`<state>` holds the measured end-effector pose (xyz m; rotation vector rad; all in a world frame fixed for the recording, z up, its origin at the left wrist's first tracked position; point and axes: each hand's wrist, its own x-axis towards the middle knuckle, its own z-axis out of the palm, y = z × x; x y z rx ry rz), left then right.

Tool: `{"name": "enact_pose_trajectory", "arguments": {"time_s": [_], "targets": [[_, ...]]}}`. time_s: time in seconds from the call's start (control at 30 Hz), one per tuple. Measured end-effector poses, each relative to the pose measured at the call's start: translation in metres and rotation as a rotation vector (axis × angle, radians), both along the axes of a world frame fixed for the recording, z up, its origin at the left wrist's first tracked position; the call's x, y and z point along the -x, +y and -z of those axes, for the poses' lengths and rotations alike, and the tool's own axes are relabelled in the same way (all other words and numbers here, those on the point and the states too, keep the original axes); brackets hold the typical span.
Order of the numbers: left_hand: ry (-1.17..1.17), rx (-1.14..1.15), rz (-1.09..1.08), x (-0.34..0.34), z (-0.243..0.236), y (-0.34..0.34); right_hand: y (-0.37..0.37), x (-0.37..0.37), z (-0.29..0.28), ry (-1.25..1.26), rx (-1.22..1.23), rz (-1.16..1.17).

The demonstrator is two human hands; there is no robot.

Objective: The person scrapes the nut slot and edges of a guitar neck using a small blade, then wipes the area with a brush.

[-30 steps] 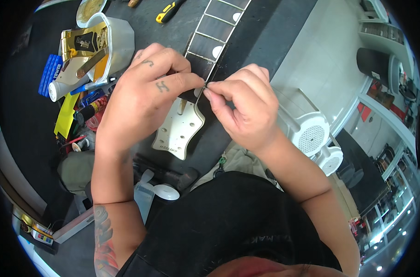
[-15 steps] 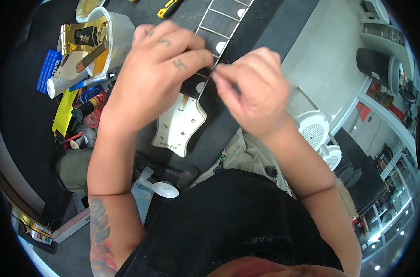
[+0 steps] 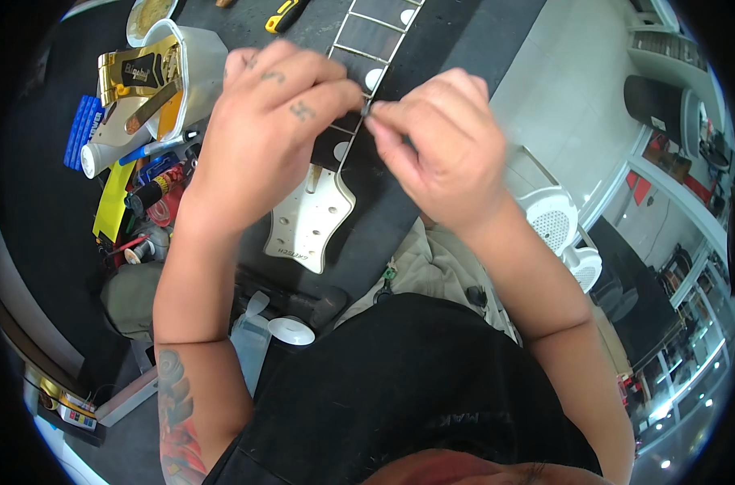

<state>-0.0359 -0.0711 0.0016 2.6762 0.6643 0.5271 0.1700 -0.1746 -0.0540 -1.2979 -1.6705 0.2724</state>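
White wavy-edged headstock (image 3: 309,221): is lying over the black tabletop (image 3: 468,36), ending the dark, white-dotted guitar neck (image 3: 369,38).
Left hand (image 3: 262,133): I am seeing curled fingers reaching over the neck beyond the headstock; I cannot tell what they are grasping.
Right hand (image 3: 452,149): thumb and forefinger are pinching at the neck's edge beyond the headstock; I cannot tell on what.
Translucent plastic tub (image 3: 206,77): is standing left of the headstock.

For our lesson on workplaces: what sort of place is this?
Probably a guitar repair workshop: a guitar neck lies on a dark bench, with gold hardware to its left.
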Motion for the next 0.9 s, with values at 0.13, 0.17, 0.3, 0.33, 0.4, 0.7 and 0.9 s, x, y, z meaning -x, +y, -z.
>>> {"name": "enact_pose_trajectory", "arguments": {"time_s": [0.13, 0.17, 0.3, 0.33, 0.4, 0.7, 0.9], "targets": [[0.060, 0.081, 0.039, 0.013, -0.011, -0.010, -0.016, 0.011, -0.001, 0.054, 0.050, -0.103], [0.046, 0.078, 0.028, 0.011, -0.012, -0.010, -0.013, 0.009, 0.000, 0.043, 0.034, -0.095], [-0.037, -0.027, -0.019, -0.003, 0.001, 0.001, 0.005, 0.000, 0.000, 0.012, 0.002, -0.024], [-0.036, -0.027, -0.021, -0.004, 0.004, 0.004, 0.008, -0.004, -0.001, -0.020, -0.007, 0.027], [-0.049, -0.057, -0.013, -0.004, 0.007, 0.007, 0.007, -0.002, 0.000, -0.032, -0.006, 0.033], [0.017, 0.080, 0.005, 0.010, -0.008, -0.011, -0.011, 0.007, -0.002, 0.038, 0.040, -0.081], [-0.060, -0.053, -0.013, -0.003, 0.008, 0.009, 0.008, 0.000, 0.000, 0.001, 0.019, 0.003]]}}
